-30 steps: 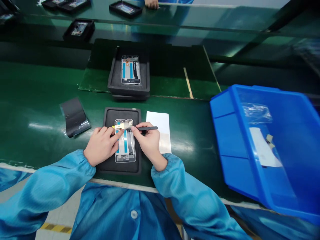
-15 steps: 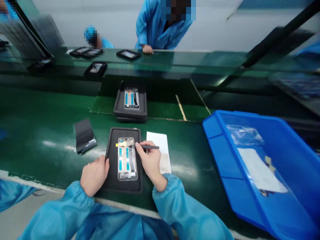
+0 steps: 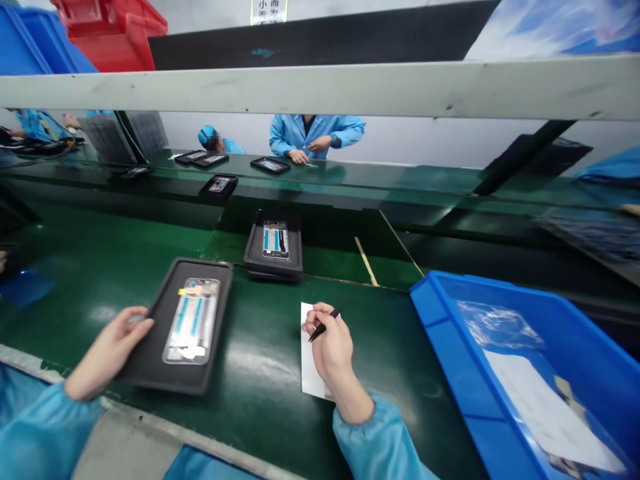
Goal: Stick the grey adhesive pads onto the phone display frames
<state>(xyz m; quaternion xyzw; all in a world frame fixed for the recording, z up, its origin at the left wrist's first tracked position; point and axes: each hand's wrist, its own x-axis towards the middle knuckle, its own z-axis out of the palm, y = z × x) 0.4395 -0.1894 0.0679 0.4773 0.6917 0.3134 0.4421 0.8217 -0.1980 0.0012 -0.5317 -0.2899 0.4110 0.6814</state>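
Observation:
My left hand [image 3: 114,348] grips the left edge of a black foam-lined tray [image 3: 145,370], which sits askew, its far end turned to the right. In the tray lies an opened phone frame [image 3: 193,321] with blue strips, a yellow tab near its top and exposed inner parts. My right hand [image 3: 333,343], fingers curled, holds black tweezers [image 3: 325,325] above a white sheet of paper [image 3: 311,373] on the green bench. A gap of bare bench separates this hand from the tray.
Beyond my hands, stacked trays [image 3: 274,257] hold another phone frame. At right stands a blue bin [image 3: 450,347] with papers and plastic bags inside. A pale shelf beam [image 3: 320,93] crosses overhead. A co-worker in a blue coat [image 3: 317,133] stands at the far bench.
My left hand has shifted the tray with the phone frame leftward and turned it. My right hand has drawn away from the phone to the right, tweezers still held. The view has tilted up.

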